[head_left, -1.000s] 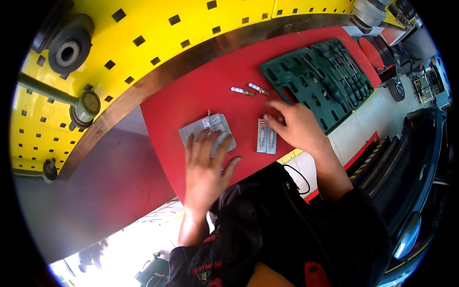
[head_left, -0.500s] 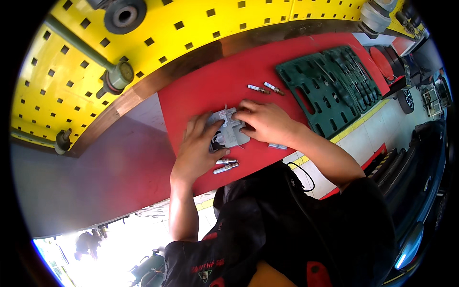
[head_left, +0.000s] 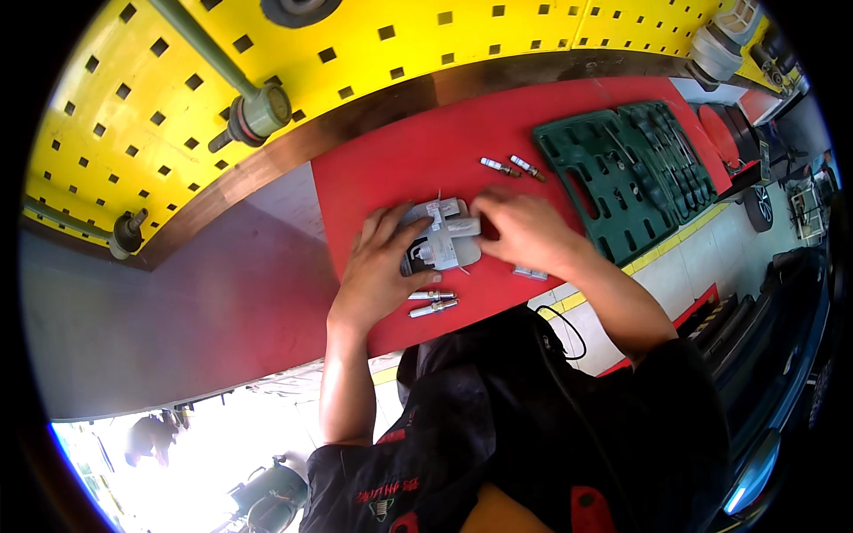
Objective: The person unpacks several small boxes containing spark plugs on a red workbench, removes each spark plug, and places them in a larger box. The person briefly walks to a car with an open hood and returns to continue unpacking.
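A flattened grey-and-white cardboard package [head_left: 456,255] lies on the red mat, with a small pale narrow box [head_left: 463,227] across it. My left hand [head_left: 378,258] is curved over the package's left side, gripping it between fingers and thumb. At the right end of the narrow box, my right hand [head_left: 526,229] has its fingertips and thumb closed on it; the fingers are slightly blurred. Just below the left thumb are two silver spark plugs [head_left: 434,308]. Two more spark plugs with white insulators [head_left: 500,166] lie farther back.
A green tool case [head_left: 613,191] with screwdrivers and other tools lies open at the right. Another small grey piece [head_left: 530,273] sits near the front edge, by my right wrist. Behind the red mat [head_left: 409,169] rises a yellow pegboard [head_left: 373,53] with metal parts hung on it.
My right hand has shifted right from over the package, uncovering the narrow box. The left hand stays on the package. The whole view has shifted slightly.
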